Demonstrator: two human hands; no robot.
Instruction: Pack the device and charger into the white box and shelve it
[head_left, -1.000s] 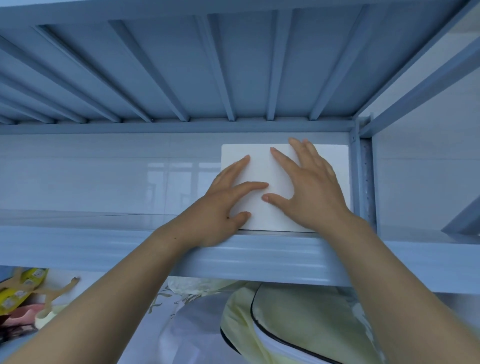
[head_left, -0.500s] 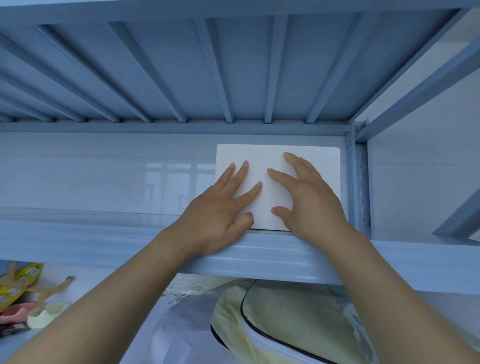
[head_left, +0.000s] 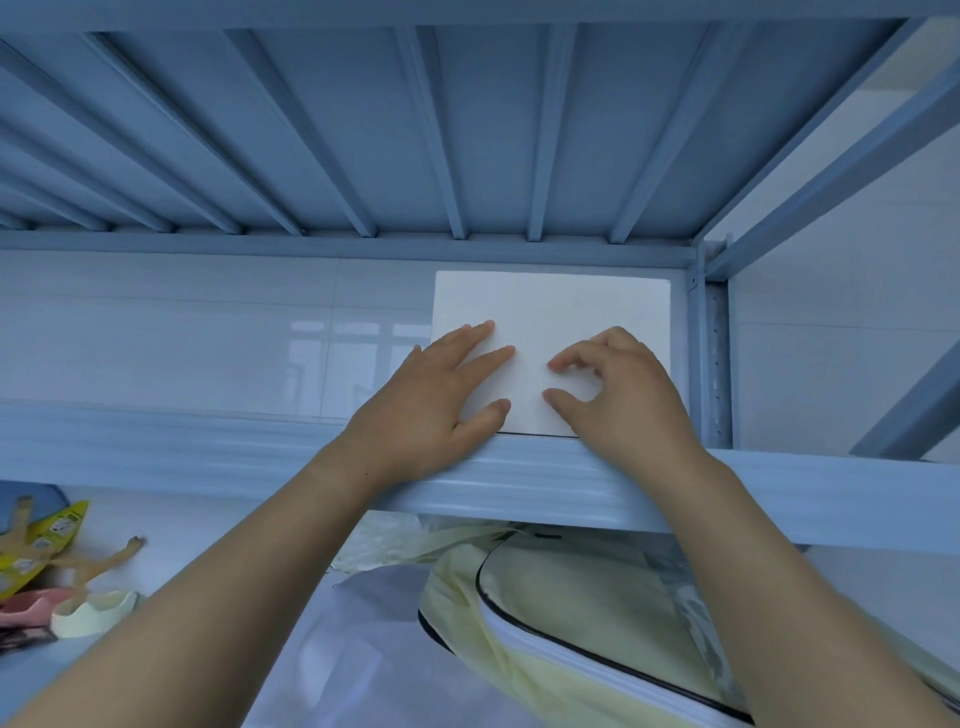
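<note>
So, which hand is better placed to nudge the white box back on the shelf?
Probably the left hand: its fingers lie flat against the white box, while the right hand touches with curled fingertips only.

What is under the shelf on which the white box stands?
Under the shelf lie a pale yellow bag with a dark zip line and some clear plastic; far left, a yellow packet. Both arms and the shelf's front beam cover the rest.

Matt white box (head_left: 550, 306) of smooth card; shelf (head_left: 208, 452) of smooth painted metal; glossy wall tiles (head_left: 208, 338) at 9 o'clock; pale cloth bag (head_left: 571, 649) at 5 o'clock.
</note>
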